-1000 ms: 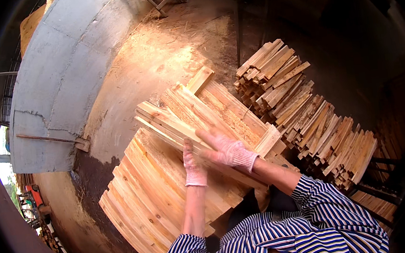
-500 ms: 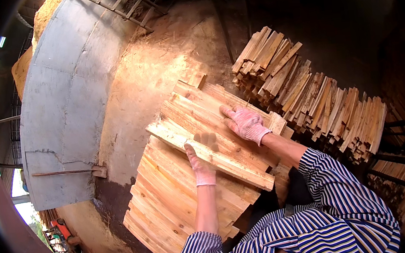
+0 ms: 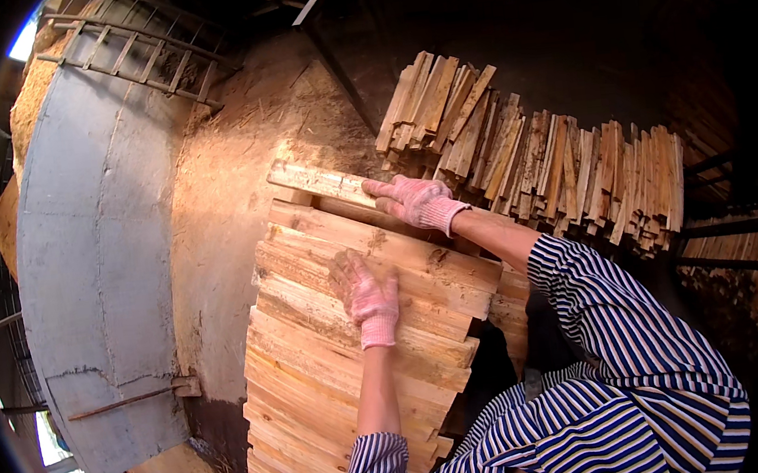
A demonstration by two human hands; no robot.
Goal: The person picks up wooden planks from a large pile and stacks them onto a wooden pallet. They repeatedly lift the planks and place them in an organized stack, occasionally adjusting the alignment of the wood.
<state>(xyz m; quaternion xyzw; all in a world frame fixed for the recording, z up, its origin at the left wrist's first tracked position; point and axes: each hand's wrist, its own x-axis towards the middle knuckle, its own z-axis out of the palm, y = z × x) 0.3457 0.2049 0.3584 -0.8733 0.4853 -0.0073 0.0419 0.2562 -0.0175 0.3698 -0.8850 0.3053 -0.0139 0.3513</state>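
A layer of pale wooden boards (image 3: 339,379) lies side by side in front of me. My left hand (image 3: 369,302), in a pink-white work glove, rests flat on them with its fingers stretched out. At the far edge, my right hand (image 3: 417,203), gloved alike, is closed over a wooden board (image 3: 318,180) with a rough, bright face. A dark gap separates that board from the closest board of the layer. My right forearm and hand hide part of the held board, so its near end is hard to make out.
A long stack of short wooden sticks (image 3: 566,171) stands at the right on a dark frame. To the left rises a grey concrete surface (image 3: 77,268) with a long-handled tool (image 3: 129,403) on it. A ladder (image 3: 134,59) lies at the upper left, near sawdust-covered ground (image 3: 232,159).
My left hand has let go of the board it held slanted across the layer and now lies flat on the boards. My right hand has closed over the far-edge board. The view has shifted.
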